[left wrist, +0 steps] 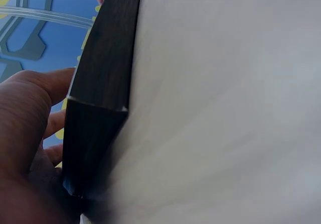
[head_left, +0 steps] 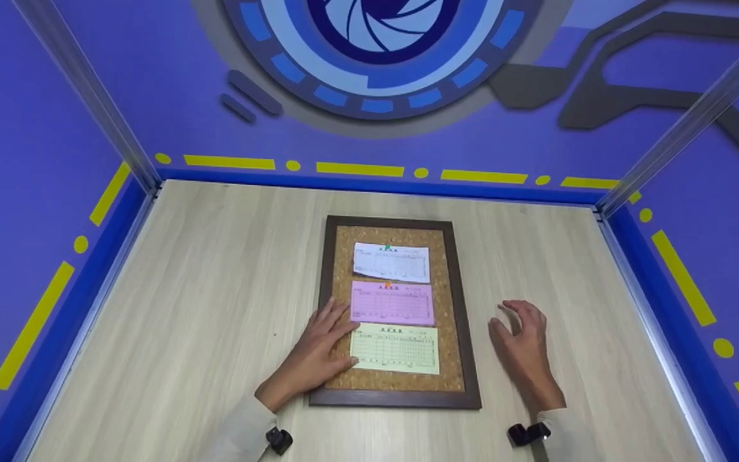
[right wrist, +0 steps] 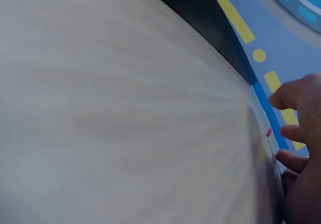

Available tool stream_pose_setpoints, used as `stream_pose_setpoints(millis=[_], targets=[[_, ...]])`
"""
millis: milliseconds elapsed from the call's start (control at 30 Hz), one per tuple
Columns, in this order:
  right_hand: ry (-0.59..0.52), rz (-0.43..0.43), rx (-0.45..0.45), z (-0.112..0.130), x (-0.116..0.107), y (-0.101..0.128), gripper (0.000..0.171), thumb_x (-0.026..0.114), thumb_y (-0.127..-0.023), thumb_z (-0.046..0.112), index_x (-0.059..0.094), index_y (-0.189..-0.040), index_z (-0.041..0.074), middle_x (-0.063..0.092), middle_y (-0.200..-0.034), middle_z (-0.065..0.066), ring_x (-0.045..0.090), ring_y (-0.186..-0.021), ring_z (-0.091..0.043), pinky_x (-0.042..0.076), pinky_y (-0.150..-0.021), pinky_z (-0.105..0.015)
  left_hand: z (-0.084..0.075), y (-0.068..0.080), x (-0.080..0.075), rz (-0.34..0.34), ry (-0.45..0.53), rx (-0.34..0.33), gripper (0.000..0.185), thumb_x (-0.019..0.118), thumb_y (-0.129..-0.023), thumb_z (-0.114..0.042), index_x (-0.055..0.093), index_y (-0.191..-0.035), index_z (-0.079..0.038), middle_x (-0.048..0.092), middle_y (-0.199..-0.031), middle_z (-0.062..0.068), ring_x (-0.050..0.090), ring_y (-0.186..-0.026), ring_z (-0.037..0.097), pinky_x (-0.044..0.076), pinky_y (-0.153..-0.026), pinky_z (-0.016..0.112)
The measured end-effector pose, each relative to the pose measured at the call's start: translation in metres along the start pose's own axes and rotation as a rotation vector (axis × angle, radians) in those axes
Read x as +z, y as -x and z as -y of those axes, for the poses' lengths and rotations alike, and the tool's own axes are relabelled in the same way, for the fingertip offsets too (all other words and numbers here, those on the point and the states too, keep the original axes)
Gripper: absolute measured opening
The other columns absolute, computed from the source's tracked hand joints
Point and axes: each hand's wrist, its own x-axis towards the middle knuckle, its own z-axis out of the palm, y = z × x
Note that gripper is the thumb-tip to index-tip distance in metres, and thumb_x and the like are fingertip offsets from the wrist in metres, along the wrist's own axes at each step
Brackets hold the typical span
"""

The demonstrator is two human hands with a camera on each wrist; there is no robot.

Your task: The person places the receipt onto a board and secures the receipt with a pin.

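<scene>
Left hand (head_left: 318,350): fingers straight, flat on cork board (head_left: 448,308) frame and yellow slip (head_left: 395,348) edge. Right hand (head_left: 523,343): loosely curled, empty, on table (head_left: 215,289) just right of frame. Board's long axis runs away; pink slip (head_left: 392,303), white slip (head_left: 391,262) beyond.

— Surface? Pale wood-grain table (head_left: 215,308), walled in blue.
— Lying on it? Dark-framed cork board (head_left: 456,308), flat at centre (three forms inside); right hand (head_left: 523,340) resting just beside.
</scene>
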Motion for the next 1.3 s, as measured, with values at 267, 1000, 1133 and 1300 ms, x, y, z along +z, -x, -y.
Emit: stream_pose_setpoints(millis=[267, 1000, 1133, 1300], targets=[[0.002, 0.087, -0.069, -0.019, -0.012, -0.018, 0.038, 0.080, -0.097, 0.004, 0.071, -0.132, -0.006, 0.054, -0.147, -0.024, 0.037, -0.147, -0.043, 0.028, -0.122, -0.060, 0.001, 0.002, 0.001, 0.019, -0.046, 0.006, 0.072, 0.083, -0.098, -0.037, 0.058, -0.160, -0.011, 0.027, -0.181, 0.012, 0.008, -0.170, 0.042, 0.015, -0.132, 0.069], [-0.009, 0.148, -0.264, -0.036, -0.016, -0.046, 0.022, 0.079, -0.097, -0.006, 0.080, -0.118, 0.001, 0.062, -0.142, -0.024, 0.042, -0.141, -0.043, 0.020, -0.115, -0.066, 0.001, 0.005, 0.003, 0.010, -0.072, 0.015, 0.074, 0.082, -0.098, -0.039, 0.056, -0.162, -0.011, 0.025, -0.182, 0.013, 0.008, -0.170, 0.043, 0.015, -0.131, 0.070], [-0.033, 0.155, -0.275, -0.037, -0.017, -0.047, 0.019, 0.078, -0.097, -0.006, 0.079, -0.116, 0.000, 0.062, -0.141, -0.026, 0.042, -0.141, -0.044, 0.019, -0.115, -0.067, 0.001, 0.005, 0.002, 0.010, -0.070, 0.014, 0.075, 0.083, -0.097, -0.039, 0.056, -0.162, -0.011, 0.025, -0.182, 0.012, 0.007, -0.170, 0.042, 0.015, -0.132, 0.069], [-0.041, 0.142, -0.314, -0.040, -0.016, -0.049, 0.016, 0.079, -0.097, -0.005, 0.080, -0.112, -0.002, 0.063, -0.138, -0.028, 0.044, -0.138, -0.046, 0.020, -0.114, -0.068, 0.003, 0.005, 0.003, 0.009, -0.060, 0.005, 0.077, 0.084, -0.095, -0.038, 0.057, -0.161, -0.011, 0.025, -0.182, 0.010, 0.006, -0.170, 0.040, 0.013, -0.133, 0.065]])
